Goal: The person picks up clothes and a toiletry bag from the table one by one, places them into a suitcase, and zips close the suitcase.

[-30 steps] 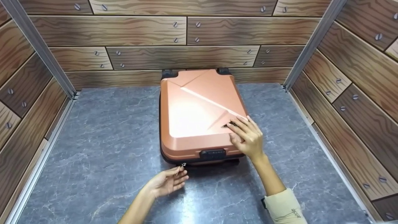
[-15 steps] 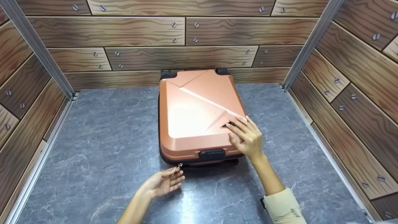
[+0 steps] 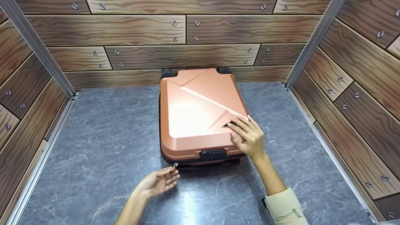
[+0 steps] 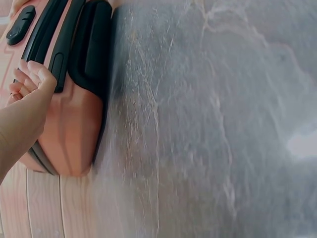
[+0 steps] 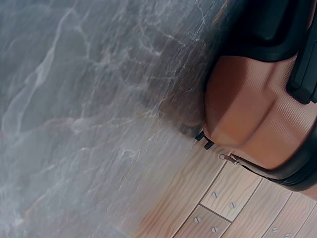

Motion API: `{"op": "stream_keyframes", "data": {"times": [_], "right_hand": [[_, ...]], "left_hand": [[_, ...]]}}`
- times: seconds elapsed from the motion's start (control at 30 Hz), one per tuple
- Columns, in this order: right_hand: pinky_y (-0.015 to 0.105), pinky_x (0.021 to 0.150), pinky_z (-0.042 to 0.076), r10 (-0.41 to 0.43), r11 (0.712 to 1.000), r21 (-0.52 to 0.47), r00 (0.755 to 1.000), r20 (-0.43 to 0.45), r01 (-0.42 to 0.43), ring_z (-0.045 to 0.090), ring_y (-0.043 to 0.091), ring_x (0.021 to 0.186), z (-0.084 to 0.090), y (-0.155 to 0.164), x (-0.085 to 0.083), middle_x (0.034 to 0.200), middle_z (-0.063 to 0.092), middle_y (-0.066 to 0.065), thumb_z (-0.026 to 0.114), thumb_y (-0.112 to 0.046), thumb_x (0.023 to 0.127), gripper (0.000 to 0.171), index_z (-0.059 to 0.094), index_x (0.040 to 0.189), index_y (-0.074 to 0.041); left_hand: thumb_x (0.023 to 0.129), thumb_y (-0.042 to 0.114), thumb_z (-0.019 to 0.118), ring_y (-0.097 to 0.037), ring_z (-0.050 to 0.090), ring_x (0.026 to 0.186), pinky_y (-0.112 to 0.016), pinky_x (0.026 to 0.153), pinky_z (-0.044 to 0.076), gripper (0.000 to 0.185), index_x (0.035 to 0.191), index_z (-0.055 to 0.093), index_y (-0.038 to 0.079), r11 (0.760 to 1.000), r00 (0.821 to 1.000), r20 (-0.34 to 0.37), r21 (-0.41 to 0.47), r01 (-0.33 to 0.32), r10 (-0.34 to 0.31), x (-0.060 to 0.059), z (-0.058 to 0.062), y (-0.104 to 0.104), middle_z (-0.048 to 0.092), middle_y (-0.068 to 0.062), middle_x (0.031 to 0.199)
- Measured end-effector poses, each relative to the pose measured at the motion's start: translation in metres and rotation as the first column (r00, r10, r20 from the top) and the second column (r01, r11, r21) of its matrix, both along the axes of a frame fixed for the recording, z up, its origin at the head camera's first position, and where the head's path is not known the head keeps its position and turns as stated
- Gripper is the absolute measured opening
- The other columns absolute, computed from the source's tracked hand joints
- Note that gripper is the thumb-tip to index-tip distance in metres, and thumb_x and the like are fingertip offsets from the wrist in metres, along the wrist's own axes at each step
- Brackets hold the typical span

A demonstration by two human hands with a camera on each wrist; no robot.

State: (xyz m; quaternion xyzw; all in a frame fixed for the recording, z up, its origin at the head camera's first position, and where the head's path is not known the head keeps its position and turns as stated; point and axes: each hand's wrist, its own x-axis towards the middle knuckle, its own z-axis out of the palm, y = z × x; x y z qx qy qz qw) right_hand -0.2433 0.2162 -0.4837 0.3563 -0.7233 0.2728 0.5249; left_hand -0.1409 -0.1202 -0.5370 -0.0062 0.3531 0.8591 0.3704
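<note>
Suitcase (image 3: 200,115), copper-orange hard shell, lies flat on the grey stone-pattern floor (image 3: 103,131), centred and pushed toward the back wall. Wheels (image 3: 166,72) at 12 o'clock end, against the wood-plank wall (image 3: 184,31). Black handle (image 3: 213,154) on the 6 o'clock edge, facing the person.

Zipper pull (image 3: 176,164): small metal tab at the suitcase's 7 o'clock corner, hanging off the dark seam just above the floor.

Left hand (image 3: 157,182): at 7 o'clock from the suitcase, low over the floor, palm turned up-ish, fingers loosely extended toward the zipper pull. Fingertips just beside the pull; can't tell from the head view whether they touch or pinch it. Left wrist view shows the fingers (image 4: 30,79) slightly curled next to the suitcase edge, holding nothing visible there.

Right hand (image 3: 248,137): rests on the lid at its 4 o'clock corner, fingers spread and flat-ish, pressing the shell beside a small dark logo plate (image 3: 229,125). Cream sleeve (image 3: 284,207) at the forearm.

Right wrist view: suitcase corner (image 5: 252,119) and a second zipper pull (image 5: 229,158) on the seam, wood wall below it, hand itself out of view.

Surroundings: wood-plank walls with screw heads on three sides, metal corner posts (image 3: 37,50) at 10 and 2 o'clock.
</note>
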Motion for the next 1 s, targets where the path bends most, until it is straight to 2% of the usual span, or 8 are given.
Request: {"op": "stream_keyframes", "data": {"times": [0.27, 0.67, 1.0], "right_hand": [[0.058, 0.087, 0.039, 0.009, 1.000, -0.007, 1.000, -0.002, -0.009, 0.061, 0.035, 0.096, -0.002, 0.000, -0.001, 0.101, 0.067, 0.010, 0.059, -0.026, 0.083, 0.025, 0.074, 0.096, -0.011], [0.058, 0.086, 0.040, 0.003, 1.000, -0.014, 1.000, -0.025, -0.003, 0.061, 0.035, 0.094, -0.001, 0.002, -0.002, 0.100, 0.067, 0.010, 0.059, -0.027, 0.083, 0.025, 0.074, 0.095, -0.011], [0.059, 0.084, 0.040, 0.009, 1.000, -0.020, 0.999, -0.046, -0.010, 0.062, 0.036, 0.093, -0.003, 0.002, -0.003, 0.098, 0.068, 0.011, 0.059, -0.025, 0.081, 0.025, 0.074, 0.094, -0.010]], "left_hand": [[0.099, 0.010, 0.032, -0.017, 0.057, 0.095, -0.034, 0.094, 0.038, 0.032, 0.090, 0.063, 0.011, 0.999, 0.999, 0.027, -0.016, -0.031, 0.032, 0.001, 0.002, -0.003, 0.062, -0.001, 0.094], [0.099, 0.010, 0.030, -0.017, 0.057, 0.097, -0.035, 0.097, 0.036, 0.034, 0.089, 0.062, 0.011, 1.000, 1.000, 0.006, -0.019, -0.024, 0.025, -0.004, 0.002, -0.012, 0.062, -0.001, 0.094], [0.099, 0.008, 0.029, -0.018, 0.057, 0.096, -0.037, 0.100, 0.032, 0.034, 0.090, 0.062, 0.011, 0.999, 0.999, -0.009, -0.029, -0.038, 0.038, -0.003, 0.002, -0.018, 0.062, -0.003, 0.094]]}}
